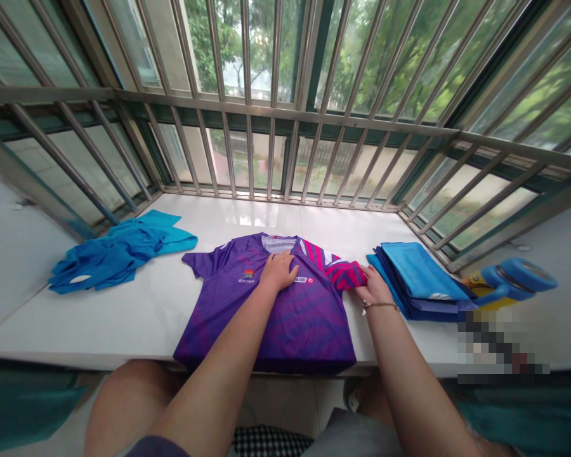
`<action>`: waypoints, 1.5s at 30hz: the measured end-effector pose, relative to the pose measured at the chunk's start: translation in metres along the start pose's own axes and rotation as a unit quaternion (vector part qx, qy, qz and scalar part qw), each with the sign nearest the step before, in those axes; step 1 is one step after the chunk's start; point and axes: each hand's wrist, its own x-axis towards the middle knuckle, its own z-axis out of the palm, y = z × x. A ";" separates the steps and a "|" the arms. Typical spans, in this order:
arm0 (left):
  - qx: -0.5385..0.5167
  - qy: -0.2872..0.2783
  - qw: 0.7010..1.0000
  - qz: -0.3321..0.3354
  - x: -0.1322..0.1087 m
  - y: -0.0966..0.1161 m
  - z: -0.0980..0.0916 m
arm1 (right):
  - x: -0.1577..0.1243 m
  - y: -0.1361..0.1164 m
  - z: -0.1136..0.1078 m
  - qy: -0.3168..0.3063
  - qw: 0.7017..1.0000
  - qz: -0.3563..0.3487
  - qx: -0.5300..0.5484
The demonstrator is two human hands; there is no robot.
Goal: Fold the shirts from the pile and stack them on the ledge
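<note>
A purple T-shirt [309, 324] lies spread front side up on the white ledge, its collar toward the window and its hem hanging at the ledge's front edge. My left hand [279, 270] rests flat on the chest just below the collar, fingers extended. At the shirt's pink-striped sleeve on the right, my right hand [374, 287] pinches the sleeve's end between thumb and fingers. A bracelet is on that wrist.
Crumpled blue clothing [118, 251] lies on the ledge [157, 317] at the left. A folded stack of blue clothes [421, 273] sits at the right, beside a blue-lidded container [518, 279]. Metal window bars [285, 114] stand behind.
</note>
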 end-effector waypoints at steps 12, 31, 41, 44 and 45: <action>-0.004 -0.014 1.000 0.001 0.003 -0.004 0.001 | -0.109 -0.025 0.006 -0.468 0.508 -0.447 -0.568; -0.059 0.055 0.995 -0.053 0.007 -0.009 0.005 | -0.091 0.002 -0.037 -0.173 0.710 -0.299 -0.613; -0.187 0.027 0.982 0.007 0.069 -0.016 -0.002 | -0.073 0.020 -0.023 -0.163 0.652 -0.218 -0.708; -0.204 0.023 0.979 0.006 0.094 -0.009 0.001 | -0.072 0.018 -0.024 -0.138 0.660 -0.197 -0.711; -0.209 0.024 0.978 0.005 0.101 -0.007 0.003 | -0.071 0.017 -0.024 -0.126 0.664 -0.189 -0.712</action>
